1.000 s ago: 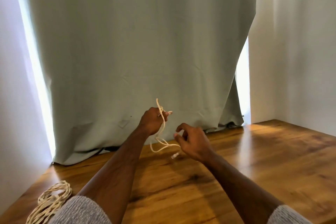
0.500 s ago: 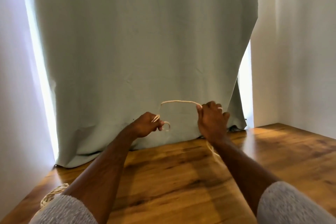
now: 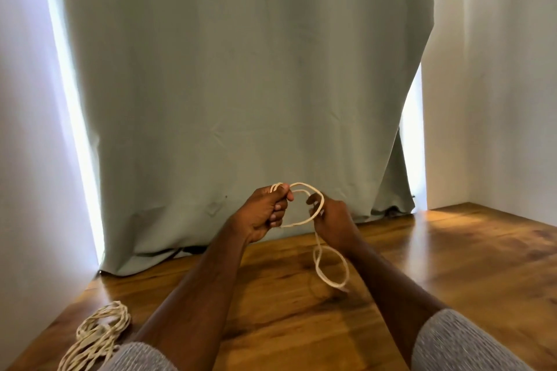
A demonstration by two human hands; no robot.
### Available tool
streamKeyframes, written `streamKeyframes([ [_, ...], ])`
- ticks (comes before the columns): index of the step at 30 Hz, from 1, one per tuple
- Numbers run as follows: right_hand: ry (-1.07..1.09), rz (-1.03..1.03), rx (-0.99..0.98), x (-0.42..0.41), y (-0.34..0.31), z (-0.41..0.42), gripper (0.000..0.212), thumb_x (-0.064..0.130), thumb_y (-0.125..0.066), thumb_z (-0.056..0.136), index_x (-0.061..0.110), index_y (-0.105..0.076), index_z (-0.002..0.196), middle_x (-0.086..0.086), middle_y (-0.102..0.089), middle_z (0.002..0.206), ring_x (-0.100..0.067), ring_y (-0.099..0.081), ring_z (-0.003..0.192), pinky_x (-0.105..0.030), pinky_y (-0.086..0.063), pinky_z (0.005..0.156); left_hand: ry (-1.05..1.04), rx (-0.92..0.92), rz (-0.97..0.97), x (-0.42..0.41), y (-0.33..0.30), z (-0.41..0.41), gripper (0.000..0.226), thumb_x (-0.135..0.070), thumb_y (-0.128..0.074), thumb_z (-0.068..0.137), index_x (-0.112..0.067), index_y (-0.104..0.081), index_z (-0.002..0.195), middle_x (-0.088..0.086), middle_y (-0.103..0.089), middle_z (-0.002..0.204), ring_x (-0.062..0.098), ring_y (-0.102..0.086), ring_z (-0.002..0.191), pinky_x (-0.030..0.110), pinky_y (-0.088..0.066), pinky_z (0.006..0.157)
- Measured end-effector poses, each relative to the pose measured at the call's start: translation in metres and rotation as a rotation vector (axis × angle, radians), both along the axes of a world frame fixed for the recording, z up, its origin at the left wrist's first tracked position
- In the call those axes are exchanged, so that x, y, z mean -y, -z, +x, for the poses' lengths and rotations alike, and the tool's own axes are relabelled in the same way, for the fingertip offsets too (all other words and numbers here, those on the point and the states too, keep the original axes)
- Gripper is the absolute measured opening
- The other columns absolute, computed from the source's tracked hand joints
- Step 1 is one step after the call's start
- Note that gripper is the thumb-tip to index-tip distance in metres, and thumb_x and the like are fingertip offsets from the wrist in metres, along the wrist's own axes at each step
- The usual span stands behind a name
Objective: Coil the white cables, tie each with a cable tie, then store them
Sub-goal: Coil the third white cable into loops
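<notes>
I read the white cable (image 3: 304,205) as mid-coil: one loop spans the gap between the two hands, held up above the wooden table (image 3: 452,265), and a slack tail (image 3: 330,265) drops from below the right hand and curls into a loose loop of its own.

The left hand (image 3: 262,214) is curled closed around the gathered turns, thumb pressed on top of them. The right hand (image 3: 331,220) pinches the cable between thumb and fingers, just right of the loop.

Hazards from this state, in my judgement:

- The hanging tail already crosses itself below the right hand. If it is drawn up without being straightened, the crossing can tighten into a knot.
- The gathered turns depend on the left thumb alone. If that pressure eases, they can spring apart.
- Uneven loops make a bundle that a tie holds poorly (no cable tie is visible).

A second coil (image 3: 99,334) lies on the table well below and left of the left hand, beside the grey sleeve (image 3: 135,358). I cannot tell whether it is tied.
</notes>
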State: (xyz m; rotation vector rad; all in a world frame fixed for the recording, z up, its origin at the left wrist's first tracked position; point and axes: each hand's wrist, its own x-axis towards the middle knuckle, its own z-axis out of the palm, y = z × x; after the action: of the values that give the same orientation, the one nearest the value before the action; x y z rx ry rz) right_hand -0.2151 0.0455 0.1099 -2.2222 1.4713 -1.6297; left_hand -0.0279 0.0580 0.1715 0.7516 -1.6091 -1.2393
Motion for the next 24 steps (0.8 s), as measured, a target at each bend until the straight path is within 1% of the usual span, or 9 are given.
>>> streamKeyframes([
  [2,-0.163,0.024,0.52,-0.011,-0.009,0.013,0.017,0.012,-0.051,0.102,0.007,-0.068,0.101,-0.008,-0.072,0.079,-0.022,-0.069,0.063,-0.036,-0.056,0.059,-0.038,-0.011,0.009,0.002,0.003,-0.002,0.033,-0.03,-0.044,0.105,-0.009,-0.058,0.084,-0.002,-0.035,0.054,0.009,-0.028,0.04,0.022,-0.024,0.041],
  [3,-0.303,0.114,0.764,-0.017,-0.019,0.019,0.03,0.022,-0.044,0.107,0.005,-0.067,0.1,-0.013,-0.072,0.078,-0.027,-0.07,0.063,-0.038,-0.057,0.061,-0.059,-0.016,0.011,0.004,0.003,-0.001,0.032,-0.03,-0.044,0.105,-0.009,-0.058,0.084,-0.002,-0.036,0.054,0.009,-0.028,0.04,0.022,-0.024,0.041],
  [5,-0.473,0.281,0.981,-0.028,-0.033,0.024,0.051,0.04,-0.035,0.108,0.003,-0.068,0.1,-0.017,-0.071,0.075,-0.029,-0.069,0.064,-0.04,-0.059,0.066,-0.086,-0.03,0.015,0.008,0.005,0.002,0.032,-0.031,-0.044,0.105,-0.009,-0.058,0.085,-0.002,-0.036,0.054,0.009,-0.029,0.041,0.022,-0.025,0.042],
  [8,-0.377,0.303,0.686,-0.031,-0.036,0.024,0.028,0.029,-0.055,0.102,0.007,-0.072,0.094,-0.009,-0.058,0.066,-0.021,-0.056,0.055,-0.037,-0.057,0.06,-0.039,-0.032,0.073,0.01,0.006,0.006,0.041,-0.041,-0.04,0.104,-0.008,-0.059,0.089,-0.001,-0.037,0.056,0.01,-0.03,0.042,0.023,-0.026,0.041],
  [10,-0.322,0.242,0.505,-0.025,-0.036,0.021,0.018,0.021,-0.062,0.099,0.012,-0.073,0.088,0.0,-0.052,0.059,-0.015,-0.047,0.052,-0.03,-0.046,0.049,0.057,-0.045,0.177,0.01,0.008,0.01,0.054,-0.05,-0.031,0.104,-0.008,-0.061,0.09,0.0,-0.037,0.058,0.009,-0.03,0.042,0.024,-0.024,0.041],
  [13,-0.356,0.184,0.398,-0.022,-0.048,0.011,0.023,0.023,-0.059,0.101,0.013,-0.075,0.088,0.006,-0.043,0.05,-0.007,-0.035,0.043,-0.023,-0.028,0.045,0.137,-0.029,0.233,0.009,0.012,0.016,0.054,-0.046,-0.026,0.106,-0.007,-0.062,0.093,0.001,-0.041,0.061,0.01,-0.032,0.044,0.024,-0.024,0.042],
  [16,-0.478,0.149,0.289,-0.026,-0.066,0.009,0.027,0.028,-0.059,0.101,0.018,-0.074,0.082,0.002,-0.035,0.05,-0.011,-0.028,0.043,-0.025,-0.023,0.045,0.097,0.023,0.194,0.003,0.016,0.014,0.042,-0.035,-0.031,0.107,-0.006,-0.06,0.097,0.004,-0.049,0.064,0.009,-0.033,0.042,0.022,-0.024,0.041],
  [20,-0.467,0.082,0.196,-0.024,-0.083,0.02,0.026,0.023,-0.056,0.103,0.011,-0.07,0.085,0.01,-0.043,0.044,-0.005,-0.033,0.038,-0.019,-0.03,0.04,0.16,-0.091,0.176,-0.007,0.014,0.001,0.044,-0.039,-0.035,0.106,-0.007,-0.061,0.093,0.007,-0.053,0.064,0.007,-0.033,0.036,0.019,-0.023,0.035],
  [24,-0.351,0.015,0.101,-0.011,-0.077,0.026,0.027,0.024,-0.058,0.102,0.009,-0.071,0.084,0.022,-0.057,0.054,0.002,-0.055,0.052,-0.009,-0.037,0.054,0.306,-0.338,0.282,-0.009,0.018,-0.004,0.054,-0.047,-0.028,0.104,-0.008,-0.057,0.083,0.002,-0.043,0.049,0.006,-0.027,0.028,0.018,-0.02,0.03],
])
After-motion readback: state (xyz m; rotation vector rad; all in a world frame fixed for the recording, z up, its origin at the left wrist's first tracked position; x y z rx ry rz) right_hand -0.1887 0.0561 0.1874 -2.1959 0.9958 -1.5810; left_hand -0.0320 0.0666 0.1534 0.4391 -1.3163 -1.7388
